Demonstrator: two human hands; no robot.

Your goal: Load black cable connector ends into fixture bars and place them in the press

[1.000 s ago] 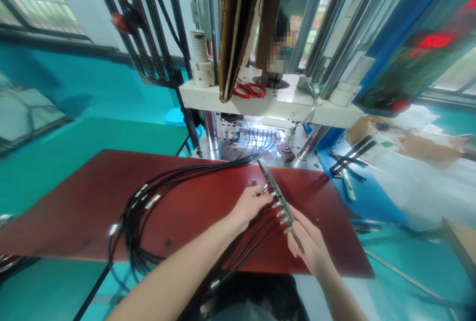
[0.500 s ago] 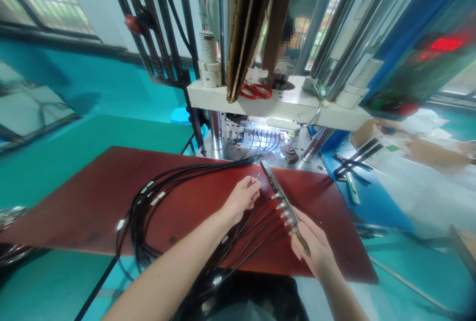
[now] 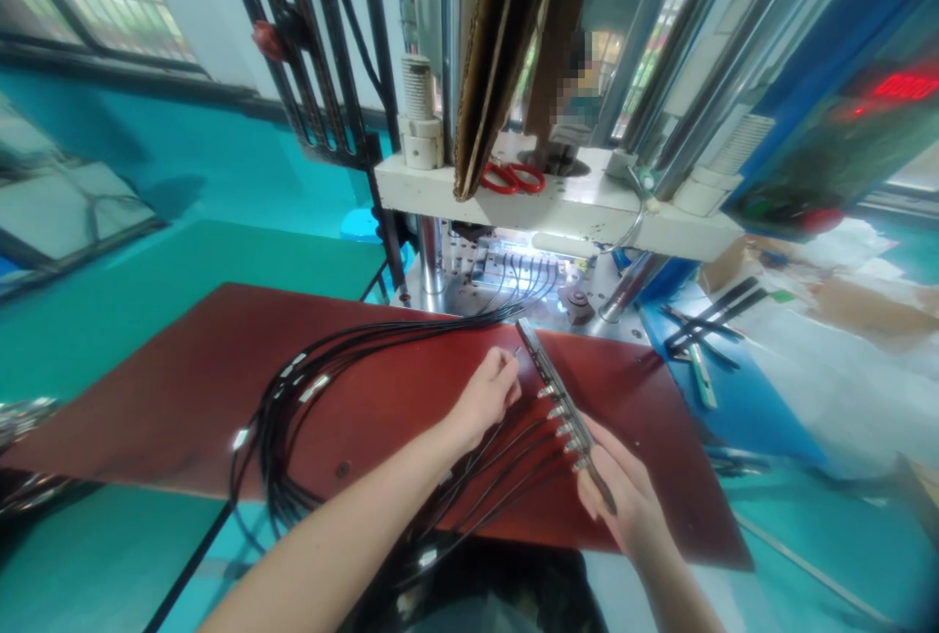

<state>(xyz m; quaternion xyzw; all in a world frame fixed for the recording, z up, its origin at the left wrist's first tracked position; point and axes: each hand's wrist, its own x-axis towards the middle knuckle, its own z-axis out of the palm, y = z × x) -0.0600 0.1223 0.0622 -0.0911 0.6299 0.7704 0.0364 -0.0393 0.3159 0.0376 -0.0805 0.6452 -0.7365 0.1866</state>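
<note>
My left hand [image 3: 488, 393] pinches a cable by its small metal-tipped end [image 3: 517, 351], just left of a long metal bar [image 3: 550, 374]. A small gap separates that tip from the bar. Around the lower end of the bar my right hand [image 3: 620, 481] is closed, keeping it tilted above the brown board. Several silver connectors [image 3: 563, 429] sit in a row along the bar's left side, with thin black cables [image 3: 506, 452] trailing from them toward my lap. My fingers hide part of the pinched cable.
A coil of black cables [image 3: 268, 428] lies on the brown board [image 3: 168, 369], running into the lit metal mould [image 3: 514, 266] of a press. Red-handled scissors [image 3: 514, 177] rest on the white press plate [image 3: 455, 193]. Pliers and a cutter [image 3: 702, 377] lie at right. A person is behind the press.
My left hand has shifted slightly right, bringing the cable end nearer the bar. My right hand keeps its hold on the bar. The whole view has moved slightly.
</note>
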